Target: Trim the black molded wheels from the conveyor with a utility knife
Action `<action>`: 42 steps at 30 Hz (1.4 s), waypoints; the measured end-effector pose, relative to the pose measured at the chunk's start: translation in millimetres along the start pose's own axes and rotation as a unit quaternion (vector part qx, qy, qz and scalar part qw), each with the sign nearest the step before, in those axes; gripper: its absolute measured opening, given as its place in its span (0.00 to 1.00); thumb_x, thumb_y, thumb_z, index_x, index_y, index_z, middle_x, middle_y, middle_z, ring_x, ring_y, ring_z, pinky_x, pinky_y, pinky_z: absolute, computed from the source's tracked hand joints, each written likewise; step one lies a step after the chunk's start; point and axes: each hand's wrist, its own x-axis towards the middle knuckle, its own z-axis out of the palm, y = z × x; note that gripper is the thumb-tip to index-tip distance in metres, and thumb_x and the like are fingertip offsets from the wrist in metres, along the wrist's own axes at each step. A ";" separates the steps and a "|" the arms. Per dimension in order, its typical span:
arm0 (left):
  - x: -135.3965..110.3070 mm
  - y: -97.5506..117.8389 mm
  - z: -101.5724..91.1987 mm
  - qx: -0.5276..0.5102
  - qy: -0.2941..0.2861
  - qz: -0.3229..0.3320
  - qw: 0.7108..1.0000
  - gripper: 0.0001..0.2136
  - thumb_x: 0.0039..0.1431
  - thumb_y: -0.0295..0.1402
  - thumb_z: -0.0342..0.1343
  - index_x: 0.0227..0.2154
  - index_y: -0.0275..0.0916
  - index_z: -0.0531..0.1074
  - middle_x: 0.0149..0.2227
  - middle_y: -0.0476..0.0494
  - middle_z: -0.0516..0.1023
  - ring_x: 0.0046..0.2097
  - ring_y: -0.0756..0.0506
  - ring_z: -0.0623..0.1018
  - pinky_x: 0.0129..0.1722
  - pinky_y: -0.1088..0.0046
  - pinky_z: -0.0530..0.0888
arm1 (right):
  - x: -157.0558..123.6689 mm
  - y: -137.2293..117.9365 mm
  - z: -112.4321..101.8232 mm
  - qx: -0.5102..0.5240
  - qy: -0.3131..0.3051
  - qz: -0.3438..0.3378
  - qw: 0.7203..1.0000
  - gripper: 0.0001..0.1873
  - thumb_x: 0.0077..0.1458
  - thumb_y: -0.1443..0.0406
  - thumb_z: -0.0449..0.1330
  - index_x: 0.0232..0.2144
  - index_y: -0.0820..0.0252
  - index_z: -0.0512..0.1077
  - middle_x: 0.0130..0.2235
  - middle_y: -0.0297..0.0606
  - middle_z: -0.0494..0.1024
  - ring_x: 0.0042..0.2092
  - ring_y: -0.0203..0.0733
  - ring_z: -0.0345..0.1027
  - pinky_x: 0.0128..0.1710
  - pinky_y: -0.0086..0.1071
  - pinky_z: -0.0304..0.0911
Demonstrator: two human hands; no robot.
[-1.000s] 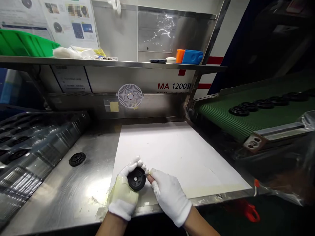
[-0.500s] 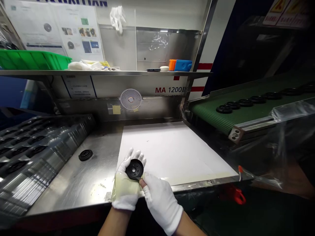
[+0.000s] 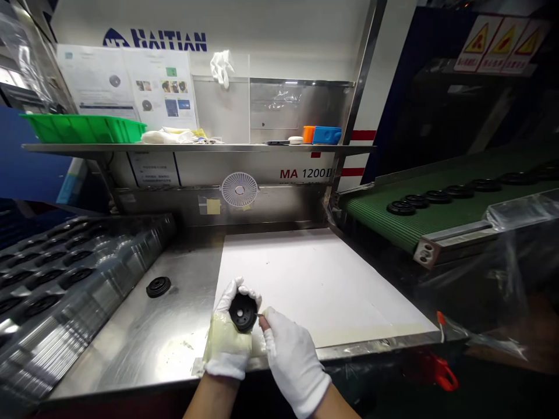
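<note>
My left hand (image 3: 227, 340), in a white glove with a yellowish wrap over its palm, is closed around a round black plastic wheel-like part (image 3: 243, 319). The part's hollow face, with a light hole in its middle, is turned toward me. My right hand (image 3: 292, 352), gloved in white with a bare thumb tip, pinches a small thin blade-like tool (image 3: 259, 315). Its tip meets the right rim of the part; most of the tool is hidden in my fingers. A second black part (image 3: 158, 286) lies on the metal bench to the left.
Stacked clear trays (image 3: 109, 273) of black parts stand at the left. White paper (image 3: 323, 285) covers the metal bench (image 3: 131, 343). On the right, a green conveyor (image 3: 371, 215) carries several black parts. A shelf (image 3: 244, 149) above holds a green bin (image 3: 87, 129); a small fan (image 3: 240, 190) hangs below.
The view has tilted up slightly. My left fingers have curled in around the part, which has turned, and the tool tip has moved from its lower rim to its right rim.
</note>
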 end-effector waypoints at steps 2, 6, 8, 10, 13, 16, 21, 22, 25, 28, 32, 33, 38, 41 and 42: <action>11.0 -5.0 -1.4 -0.007 0.007 0.006 1.000 0.05 0.50 0.24 0.55 0.31 0.37 0.72 0.24 0.49 0.70 0.28 0.52 0.73 0.35 0.72 0.74 | 3.3 1.6 6.0 0.002 0.006 -0.005 1.000 0.13 0.61 0.64 0.44 0.28 0.56 0.65 0.26 0.32 0.73 0.26 0.37 0.65 0.26 0.30 0.46; 25.1 -10.4 -5.8 0.015 0.005 0.017 1.000 0.12 0.49 0.25 0.54 0.39 0.37 0.72 0.30 0.44 0.74 0.34 0.47 0.75 0.39 0.66 0.74 | 11.1 7.6 10.8 0.016 0.004 0.008 1.000 0.12 0.60 0.65 0.45 0.28 0.56 0.66 0.26 0.32 0.73 0.27 0.38 0.66 0.26 0.31 0.46; 28.3 -9.5 -8.0 0.046 -0.007 -0.022 0.999 0.16 0.48 0.26 0.52 0.42 0.34 0.71 0.34 0.38 0.75 0.38 0.43 0.76 0.39 0.62 0.74 | 16.5 13.9 9.4 0.029 -0.007 0.012 0.999 0.12 0.59 0.65 0.45 0.31 0.55 0.67 0.28 0.33 0.75 0.29 0.38 0.67 0.27 0.30 0.49; 30.3 -7.8 -9.6 0.064 -0.018 -0.063 0.996 0.16 0.47 0.26 0.51 0.42 0.32 0.71 0.31 0.37 0.74 0.36 0.42 0.75 0.36 0.61 0.74 | 21.7 21.4 7.7 0.044 -0.015 0.013 0.999 0.11 0.59 0.67 0.46 0.35 0.55 0.68 0.31 0.34 0.76 0.31 0.39 0.68 0.29 0.30 0.51; 34.0 -8.7 -9.8 0.065 -0.020 -0.051 0.996 0.13 0.47 0.25 0.53 0.38 0.32 0.72 0.25 0.43 0.71 0.29 0.46 0.73 0.31 0.66 0.74 | 25.9 29.8 7.9 0.038 -0.018 0.021 0.999 0.11 0.59 0.67 0.46 0.37 0.55 0.68 0.32 0.33 0.76 0.32 0.39 0.68 0.30 0.30 0.51; 39.1 -15.3 -7.0 0.055 0.004 -0.028 0.998 0.08 0.47 0.24 0.56 0.34 0.33 0.72 0.24 0.46 0.69 0.28 0.49 0.72 0.31 0.69 0.73 | 23.2 29.6 11.6 0.015 -0.022 0.035 0.999 0.11 0.59 0.66 0.45 0.32 0.56 0.68 0.28 0.33 0.75 0.28 0.39 0.66 0.27 0.31 0.48; 40.7 -25.3 -0.7 0.039 0.030 0.028 0.998 0.07 0.48 0.24 0.56 0.32 0.38 0.72 0.25 0.50 0.70 0.30 0.52 0.72 0.37 0.74 0.73 | 16.1 19.9 17.8 0.030 -0.028 0.048 0.998 0.13 0.60 0.64 0.44 0.30 0.55 0.66 0.27 0.33 0.74 0.28 0.39 0.67 0.26 0.31 0.46; 39.4 -25.5 -0.4 0.042 0.031 0.044 0.998 0.09 0.48 0.24 0.56 0.34 0.39 0.72 0.27 0.48 0.72 0.32 0.51 0.73 0.38 0.73 0.73 | 16.3 19.8 18.1 0.030 -0.029 0.048 0.998 0.13 0.61 0.64 0.44 0.30 0.55 0.66 0.27 0.33 0.74 0.28 0.39 0.67 0.26 0.31 0.46; 35.1 -23.2 -2.2 0.070 0.017 0.021 0.997 0.14 0.50 0.26 0.52 0.41 0.36 0.71 0.36 0.38 0.75 0.40 0.42 0.75 0.38 0.63 0.74 | 19.2 25.4 16.4 0.022 -0.016 0.037 0.999 0.13 0.61 0.64 0.43 0.29 0.56 0.66 0.27 0.34 0.74 0.28 0.39 0.66 0.27 0.31 0.46; 34.1 -22.0 -6.0 0.068 -0.015 -0.037 0.997 0.15 0.50 0.27 0.50 0.42 0.33 0.71 0.31 0.38 0.74 0.36 0.42 0.75 0.35 0.60 0.74 | 21.5 33.3 13.2 0.015 0.000 0.031 0.999 0.12 0.59 0.65 0.44 0.31 0.56 0.66 0.28 0.34 0.74 0.28 0.39 0.66 0.27 0.31 0.47; 39.5 -27.5 -7.9 0.041 0.001 0.014 0.999 0.08 0.49 0.26 0.56 0.34 0.34 0.72 0.24 0.47 0.70 0.29 0.50 0.72 0.34 0.69 0.73 | 17.3 31.5 15.3 0.006 -0.002 0.054 0.999 0.13 0.60 0.65 0.44 0.29 0.56 0.66 0.26 0.33 0.73 0.26 0.39 0.65 0.26 0.32 0.45; 41.0 -29.1 -7.7 0.038 0.012 0.024 0.999 0.07 0.48 0.25 0.56 0.33 0.34 0.72 0.24 0.48 0.70 0.28 0.51 0.72 0.34 0.70 0.73 | 15.3 28.8 17.1 0.011 -0.008 0.056 0.998 0.13 0.60 0.64 0.44 0.28 0.55 0.66 0.26 0.32 0.73 0.26 0.39 0.65 0.26 0.32 0.45; 39.6 -27.4 -8.2 0.047 0.020 0.049 0.997 0.13 0.48 0.24 0.55 0.38 0.38 0.72 0.31 0.45 0.74 0.36 0.47 0.75 0.39 0.68 0.73 | 11.0 20.3 22.4 0.030 -0.009 0.044 0.999 0.11 0.59 0.66 0.45 0.29 0.54 0.66 0.27 0.32 0.73 0.27 0.39 0.66 0.26 0.32 0.45; 34.7 -21.0 -10.2 0.076 -0.010 -0.034 0.996 0.18 0.49 0.28 0.52 0.44 0.34 0.70 0.37 0.35 0.74 0.41 0.39 0.74 0.37 0.59 0.74 | 14.8 25.7 17.2 0.021 0.001 0.041 0.999 0.11 0.58 0.66 0.45 0.31 0.55 0.67 0.27 0.33 0.74 0.27 0.39 0.66 0.27 0.31 0.46; 33.8 -19.7 -10.8 0.076 -0.021 -0.058 0.995 0.18 0.49 0.29 0.51 0.44 0.33 0.70 0.36 0.34 0.74 0.39 0.39 0.75 0.36 0.58 0.74 | 16.2 28.2 15.0 0.022 0.001 0.041 0.999 0.10 0.57 0.66 0.46 0.32 0.56 0.67 0.28 0.34 0.74 0.28 0.40 0.66 0.27 0.31 0.47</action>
